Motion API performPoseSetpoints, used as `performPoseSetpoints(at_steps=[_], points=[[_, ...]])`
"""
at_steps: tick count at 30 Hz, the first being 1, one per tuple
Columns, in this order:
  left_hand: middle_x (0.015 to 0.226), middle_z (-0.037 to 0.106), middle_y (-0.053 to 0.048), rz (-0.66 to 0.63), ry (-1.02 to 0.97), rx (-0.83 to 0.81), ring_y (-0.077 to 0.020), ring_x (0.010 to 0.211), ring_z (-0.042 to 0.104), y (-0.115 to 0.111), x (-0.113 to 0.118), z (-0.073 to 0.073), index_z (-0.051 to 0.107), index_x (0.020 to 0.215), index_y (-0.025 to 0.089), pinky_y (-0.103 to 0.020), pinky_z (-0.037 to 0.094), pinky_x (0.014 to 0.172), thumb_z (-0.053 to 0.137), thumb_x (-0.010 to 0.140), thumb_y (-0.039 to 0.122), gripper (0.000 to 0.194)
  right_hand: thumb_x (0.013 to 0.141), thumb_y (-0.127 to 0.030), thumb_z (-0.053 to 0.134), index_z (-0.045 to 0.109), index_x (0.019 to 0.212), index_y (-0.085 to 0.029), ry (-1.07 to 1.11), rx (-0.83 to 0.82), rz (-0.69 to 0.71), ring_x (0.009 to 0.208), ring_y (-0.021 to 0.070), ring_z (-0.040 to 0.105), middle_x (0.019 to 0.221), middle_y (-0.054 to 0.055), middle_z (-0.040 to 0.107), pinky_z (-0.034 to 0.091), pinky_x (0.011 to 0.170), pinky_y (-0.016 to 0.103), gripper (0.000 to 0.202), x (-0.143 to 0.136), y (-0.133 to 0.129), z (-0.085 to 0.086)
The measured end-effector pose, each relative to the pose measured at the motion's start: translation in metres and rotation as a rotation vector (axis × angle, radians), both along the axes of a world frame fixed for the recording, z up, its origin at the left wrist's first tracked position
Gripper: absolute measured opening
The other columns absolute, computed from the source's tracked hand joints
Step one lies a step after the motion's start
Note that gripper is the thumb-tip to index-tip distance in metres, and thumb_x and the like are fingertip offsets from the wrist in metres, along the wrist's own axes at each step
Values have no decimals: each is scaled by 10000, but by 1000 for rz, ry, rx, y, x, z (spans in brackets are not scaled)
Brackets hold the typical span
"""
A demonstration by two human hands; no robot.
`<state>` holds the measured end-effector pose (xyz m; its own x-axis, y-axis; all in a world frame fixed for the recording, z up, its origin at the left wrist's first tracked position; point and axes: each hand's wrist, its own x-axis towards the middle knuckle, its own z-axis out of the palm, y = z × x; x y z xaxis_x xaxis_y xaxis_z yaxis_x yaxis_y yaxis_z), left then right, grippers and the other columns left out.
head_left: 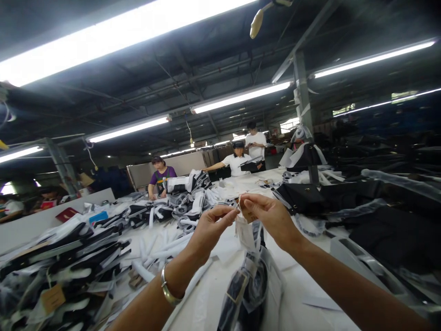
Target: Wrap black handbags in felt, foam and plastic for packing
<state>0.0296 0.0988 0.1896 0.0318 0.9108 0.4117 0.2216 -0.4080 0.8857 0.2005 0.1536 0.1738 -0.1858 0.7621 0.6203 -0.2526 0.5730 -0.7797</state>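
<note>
My left hand (217, 223) and my right hand (267, 214) are raised close together at the middle of the view. A brown cardboard tag (248, 215) with dark print is pinched in my right hand. The fingertips of my left hand are pressed together on a thin white string (239, 205) beside the tag. Just under both hands hangs a small white tag (244, 233). Below it, a black strapped item in clear plastic (253, 285) rests on the pale table (213, 294).
Wrapped black straps (65, 248) and white rolls lie heaped at the left, with another brown tag (53, 298) and a blue item (98, 217). Black bags (389, 230) cover the right side. Several people work across the table; a metal post (303, 96) rises behind.
</note>
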Motion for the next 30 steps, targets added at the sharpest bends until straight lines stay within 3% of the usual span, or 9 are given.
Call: performPoseSetpoints(at_steps=[3,7,9,12,14,19,24,30], points=[[890,674,-31,-34,-89,-65,-143,843,571,-7,-3,7,726,868,178,-249,465,800,736,801,445,276,884,-380,679,741,955,-244,-102,208,-144,1077,259,673,1112,49,737,518,979,393,165,7,2,-8],[882,677,-29,-50,-160,-117,-129,818,571,-9,-8,16,697,833,176,-216,441,751,749,795,422,254,916,-341,671,570,1121,-287,-107,237,-141,1031,228,709,1169,25,715,560,923,370,234,10,1,-20],[880,684,-32,-61,-161,-131,-123,804,566,-9,-11,19,703,830,168,-204,423,726,771,781,408,254,937,-307,646,542,1144,-298,-179,312,-252,1025,227,710,1126,16,728,553,921,374,232,11,3,-24],[856,673,-25,-126,-171,-147,-114,775,549,-11,-16,22,686,805,164,-202,410,702,761,788,391,240,967,-252,581,619,1039,-287,-325,482,-501,1000,238,700,1043,22,747,528,913,392,88,15,8,-27],[793,636,-5,-181,-189,-176,-105,725,528,-13,-19,22,641,779,172,-203,405,678,725,813,384,231,962,-200,551,638,950,-270,-358,576,-563,1007,242,685,1030,29,747,510,937,411,113,19,12,-28],[620,490,66,-173,-211,-204,-57,553,404,-17,-25,15,575,843,186,-168,313,552,708,863,380,236,890,-121,563,619,867,-257,-391,621,-406,1008,221,680,1001,-8,749,479,1023,430,149,23,8,-36],[784,679,-20,-135,-250,-146,-95,731,599,-28,-18,1,637,937,153,-200,440,720,739,858,363,246,909,-260,603,650,1005,-272,-393,478,-448,951,214,710,1021,-1,744,567,872,334,107,25,-22,-44],[870,728,-27,-340,-459,-116,-75,687,669,-52,0,-7,700,987,162,-186,494,689,749,859,285,185,942,-412,586,657,1126,-318,-490,504,-406,920,211,747,1049,-14,765,619,759,255,218,28,-56,-62]])
